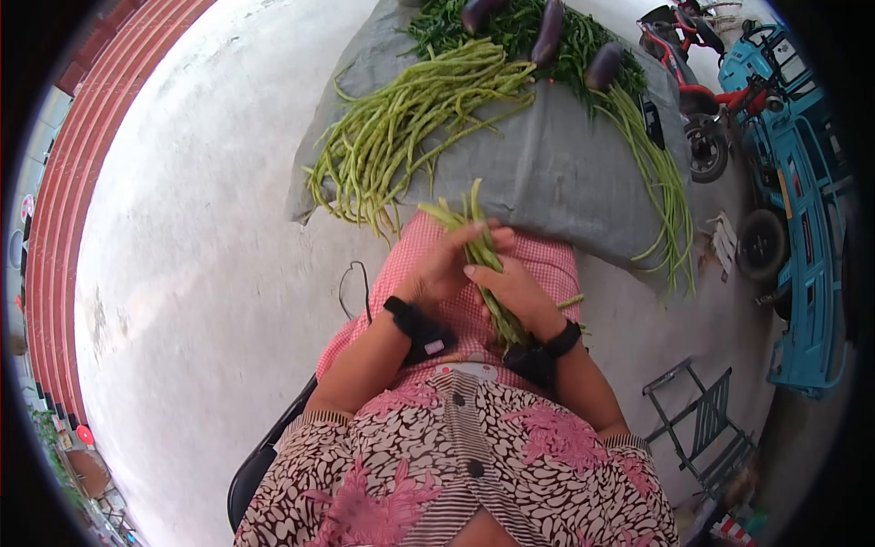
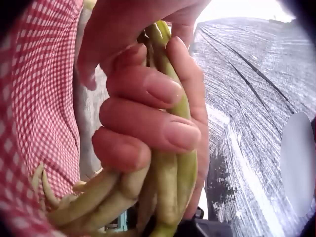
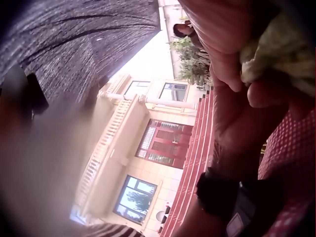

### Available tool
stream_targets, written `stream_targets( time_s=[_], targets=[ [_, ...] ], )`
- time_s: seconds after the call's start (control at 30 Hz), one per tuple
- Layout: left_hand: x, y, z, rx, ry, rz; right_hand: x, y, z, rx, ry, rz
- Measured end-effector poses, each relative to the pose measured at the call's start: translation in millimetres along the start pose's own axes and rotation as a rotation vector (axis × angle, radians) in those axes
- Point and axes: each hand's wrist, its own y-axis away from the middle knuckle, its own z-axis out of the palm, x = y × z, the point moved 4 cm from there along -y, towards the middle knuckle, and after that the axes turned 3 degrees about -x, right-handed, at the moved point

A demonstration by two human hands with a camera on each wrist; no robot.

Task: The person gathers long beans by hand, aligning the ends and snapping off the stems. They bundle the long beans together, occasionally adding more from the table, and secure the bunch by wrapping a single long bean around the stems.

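Note:
A bundle of green long beans (image 1: 488,251) slants over the lap between the two hands. The right hand (image 1: 521,294) grips its middle; in the left wrist view, the right hand's curled fingers (image 2: 148,118) wrap round the beans (image 2: 170,182). Closer to the bundle's far end, the left hand (image 1: 447,264) holds it, thumb across the stalks and fingers on the other side, slightly blurred. More loose beans show below the grip in the left wrist view. In the right wrist view, part of the bundle (image 3: 281,54) lies in shadow between the hands.
Ahead, a grey-covered surface (image 1: 565,164) bears a pile of long beans (image 1: 410,118), leafy greens (image 1: 524,36), several eggplants (image 1: 549,35) and thinner beans (image 1: 652,173). At right stand a blue tricycle (image 1: 811,246) and a folding stool (image 1: 702,424). Red steps (image 1: 82,164) run along the left.

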Motion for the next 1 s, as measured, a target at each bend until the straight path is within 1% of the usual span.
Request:
stream_targets(
  time_s=[0.1, 0.13, 0.23, 0.33, 0.37, 0.43, 0.53, 0.63, 0.73, 0.83, 0.93, 1.0],
  targets=[
    [1.1, -11.6, -10.5, 0.016, 0.109, 0.016, 15.8, -3.7, 0.8, -0.022, -0.266, 0.049],
    [1.3, -14.4, -9.8, -0.009, 0.167, -0.003, 16.2, 0.2, 2.6, -0.051, -0.350, 0.016],
    [5.4, -15.2, -4.7, 0.121, 0.188, 0.019, 7.2, 21.1, -4.4, -0.183, -0.164, 0.015],
    [4.4, -23.2, -12.9, -0.081, 0.216, 0.024, 21.1, 36.1, -30.1, -0.198, 0.187, -0.051],
    [-2.5, -24.9, -14.9, -0.129, 0.225, -0.004, 20.5, 46.3, -42.1, -0.156, 0.350, -0.044],
    [-14.8, -28.2, -9.8, -0.230, 0.244, -0.052, 0.1, 72.1, -55.0, -0.074, 0.682, -0.031],
    [-17.5, -28.4, 2.3, -0.219, 0.301, -0.010, -46.3, 115.8, -46.7, 0.053, 1.330, 0.106],
    [-20.5, -33.1, -9.4, -0.268, 0.407, -0.025, -52.9, 143.5, -40.1, -0.127, 0.913, 0.436],
    [-20.5, -34.1, -36.8, -0.090, 0.316, 0.002, -20.4, 143.8, -45.4, -0.173, 1.151, 0.314],
    [-8.7, -29.4, -33.9, -0.016, 0.212, -0.005, -13.1, 123.1, -48.2, 0.161, 1.760, 0.012],
    [-10.8, -35.5, -38.9, -0.196, 0.216, 0.016, -35.9, 96.6, -35.6, 0.415, 1.457, -0.408],
    [-9.2, -34.3, -37.4, -0.189, 0.150, 0.036, -45.3, 70.3, -22.6, 0.425, 1.268, -0.550]
  ],
)
